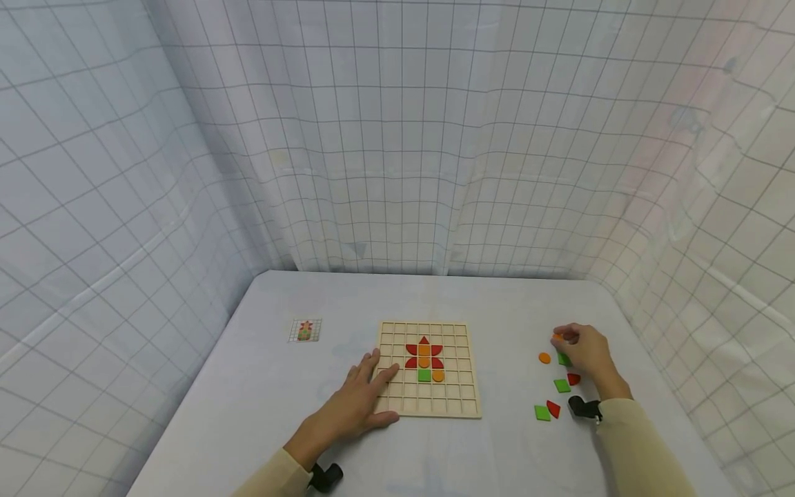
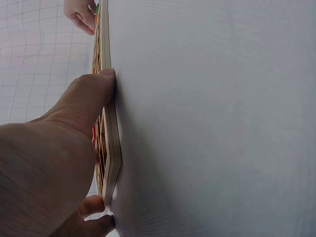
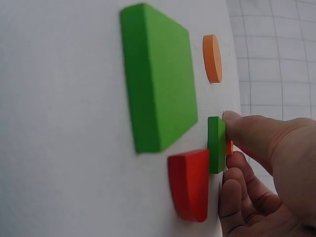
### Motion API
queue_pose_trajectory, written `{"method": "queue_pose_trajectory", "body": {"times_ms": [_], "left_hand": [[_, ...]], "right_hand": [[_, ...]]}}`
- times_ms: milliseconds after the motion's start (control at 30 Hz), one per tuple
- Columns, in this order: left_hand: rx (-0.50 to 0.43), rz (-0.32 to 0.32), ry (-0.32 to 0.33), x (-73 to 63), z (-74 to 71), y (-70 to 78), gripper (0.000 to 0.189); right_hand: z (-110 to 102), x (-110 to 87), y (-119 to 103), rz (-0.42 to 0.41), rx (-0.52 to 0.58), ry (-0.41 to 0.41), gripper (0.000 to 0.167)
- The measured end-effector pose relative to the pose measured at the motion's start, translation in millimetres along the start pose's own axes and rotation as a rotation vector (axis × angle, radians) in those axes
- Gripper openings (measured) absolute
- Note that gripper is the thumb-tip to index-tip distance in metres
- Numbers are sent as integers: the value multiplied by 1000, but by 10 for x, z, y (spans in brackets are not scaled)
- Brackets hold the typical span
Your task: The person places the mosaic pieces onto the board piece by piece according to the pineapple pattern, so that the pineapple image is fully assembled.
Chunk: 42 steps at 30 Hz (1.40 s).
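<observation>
My left hand (image 1: 357,407) rests at the near left corner of a wooden grid board (image 1: 459,407), fingers spread. In the left wrist view its thumb touches the board's edge (image 2: 111,133). Red, orange and green pieces lie in the board's middle cells, including a green square (image 1: 424,375) and an orange disc (image 1: 437,376) at the bottom. Off to the right, my right hand (image 1: 586,348) pinches a small orange piece (image 1: 557,337) between thumb and fingers; its shape is mostly hidden. Just below that hand lies a green piece (image 3: 216,145).
Near the right hand lie another orange disc (image 1: 544,358), green squares (image 1: 542,413) and red pieces (image 1: 553,409) with a curved side. A small pattern card (image 1: 305,330) lies left of the board on the white table (image 1: 248,386). Grid-lined white curtains (image 1: 397,138) surround the table.
</observation>
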<state>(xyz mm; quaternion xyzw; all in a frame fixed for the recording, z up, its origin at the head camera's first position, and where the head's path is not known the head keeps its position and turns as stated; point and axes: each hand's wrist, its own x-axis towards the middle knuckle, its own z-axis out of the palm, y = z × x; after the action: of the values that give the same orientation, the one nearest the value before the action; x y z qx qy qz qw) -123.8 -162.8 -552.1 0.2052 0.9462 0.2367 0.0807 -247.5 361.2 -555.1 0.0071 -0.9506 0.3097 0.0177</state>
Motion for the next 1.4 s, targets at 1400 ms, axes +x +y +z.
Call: {"method": "queue_pose_trajectory", "body": {"times_ms": [1400], "left_hand": [[-3,7,1,8,-2,2,94]], "right_hand": [[83,-220,-621,-161,68,17,26]]}}
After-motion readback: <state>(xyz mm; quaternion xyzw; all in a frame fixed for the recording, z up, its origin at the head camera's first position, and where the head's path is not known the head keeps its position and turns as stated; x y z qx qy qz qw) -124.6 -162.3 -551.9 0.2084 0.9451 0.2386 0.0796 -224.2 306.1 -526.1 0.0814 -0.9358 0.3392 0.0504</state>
